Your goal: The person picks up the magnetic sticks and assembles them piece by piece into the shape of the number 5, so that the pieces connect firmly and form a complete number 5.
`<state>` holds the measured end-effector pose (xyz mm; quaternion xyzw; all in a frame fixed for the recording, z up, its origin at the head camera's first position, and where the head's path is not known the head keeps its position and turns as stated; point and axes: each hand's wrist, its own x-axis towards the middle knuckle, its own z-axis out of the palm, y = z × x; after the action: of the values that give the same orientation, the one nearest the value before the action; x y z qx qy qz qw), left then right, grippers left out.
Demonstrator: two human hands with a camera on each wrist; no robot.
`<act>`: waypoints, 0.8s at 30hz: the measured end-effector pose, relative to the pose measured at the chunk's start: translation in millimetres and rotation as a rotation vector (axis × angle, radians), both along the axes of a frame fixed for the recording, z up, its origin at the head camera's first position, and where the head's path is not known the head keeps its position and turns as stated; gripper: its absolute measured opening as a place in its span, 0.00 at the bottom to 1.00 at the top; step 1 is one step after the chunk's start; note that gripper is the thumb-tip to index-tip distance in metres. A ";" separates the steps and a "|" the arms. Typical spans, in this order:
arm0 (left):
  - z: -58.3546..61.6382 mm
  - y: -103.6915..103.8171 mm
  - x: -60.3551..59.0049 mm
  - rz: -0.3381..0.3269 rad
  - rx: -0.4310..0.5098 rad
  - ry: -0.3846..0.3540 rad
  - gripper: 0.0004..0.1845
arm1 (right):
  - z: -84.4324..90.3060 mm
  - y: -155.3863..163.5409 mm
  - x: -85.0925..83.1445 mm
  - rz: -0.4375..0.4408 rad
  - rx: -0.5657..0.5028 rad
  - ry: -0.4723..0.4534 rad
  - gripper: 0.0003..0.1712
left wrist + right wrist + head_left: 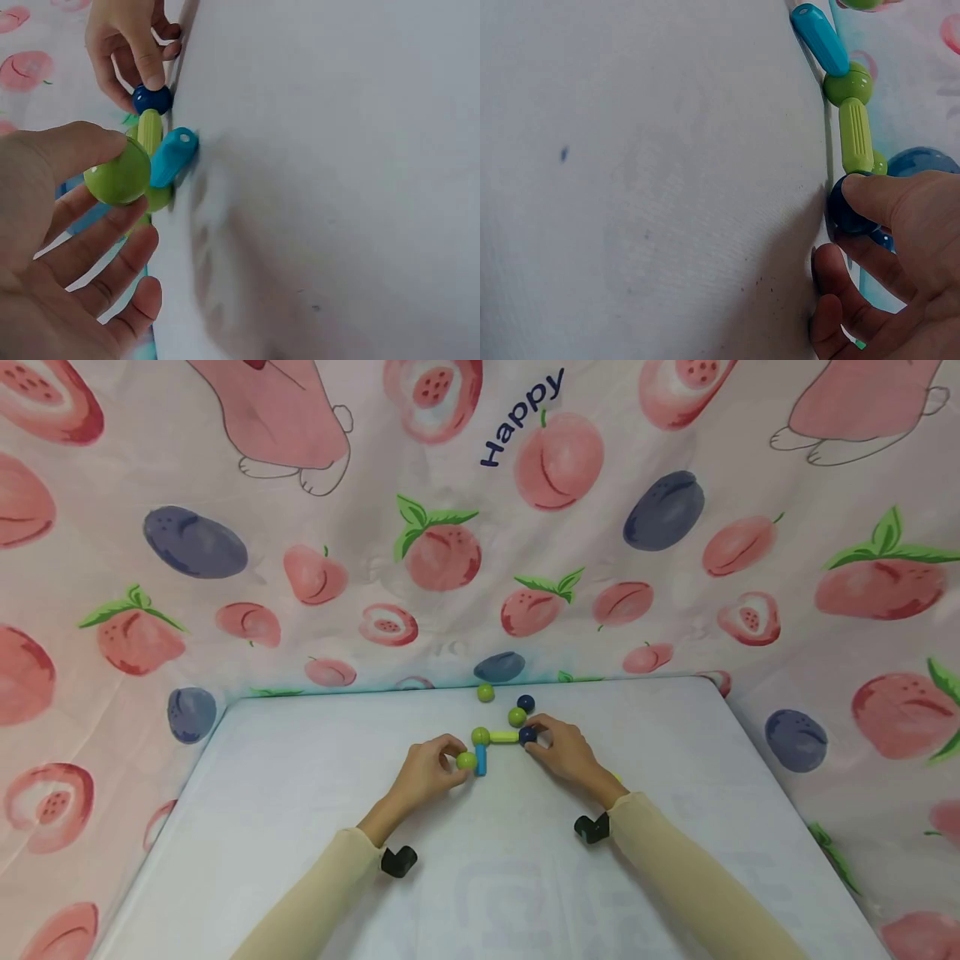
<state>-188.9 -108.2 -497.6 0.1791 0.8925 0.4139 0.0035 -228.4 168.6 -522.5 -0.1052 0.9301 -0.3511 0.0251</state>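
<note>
Reading: the word Happy (pixel 521 417) in dark blue letters on the fruit-print cloth (pixel 225 610) behind the table, at 12 o'clock from the hands.
Left hand (pixel 423 774): thumb and fingers curled round a green ball (pixel 466 761), pinching it; the other fingers hang loose in the left wrist view.
Green ball: just beside the near end of the blue rod (pixel 481 759), at its 9 o'clock; whether they touch cannot be told.
Right hand (pixel 564 749): fingertips curled onto a dark blue ball (pixel 528 735), thumb and forefinger clamped on it.
Dark blue ball: at the 3 o'clock end of the green rod (pixel 504 737), touching it.
Rods: the green rod lies across, the blue rod runs toward 6 o'clock; both meet a second green ball (pixel 481 736) at the corner.
Loose pieces: a third green ball (pixel 517 717) just beyond the green rod, another dark blue ball (pixel 526 702) near it, a further green ball (pixel 485 693) at 12 o'clock by the table's far edge.
Table (pixel 300 827): pale, bearing everything.
Sleeves: cream, with a black camera (pixel 398 861) at each wrist.
</note>
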 end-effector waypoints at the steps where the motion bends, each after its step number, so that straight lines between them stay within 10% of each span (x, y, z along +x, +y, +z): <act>1: -1.0 -0.1 1.6 -0.002 -0.002 -0.007 0.14 | 0.2 0.3 -0.3 0.002 0.001 0.001 0.20; 24: -19.1 0.5 17.2 -0.024 -0.030 -0.053 0.13 | 1.8 1.9 -4.7 0.034 0.022 -0.004 0.21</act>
<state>-171.7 -107.8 -516.7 0.1785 0.8961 0.4049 0.0347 -233.1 170.4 -520.7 -0.1200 0.9319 -0.3407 0.0339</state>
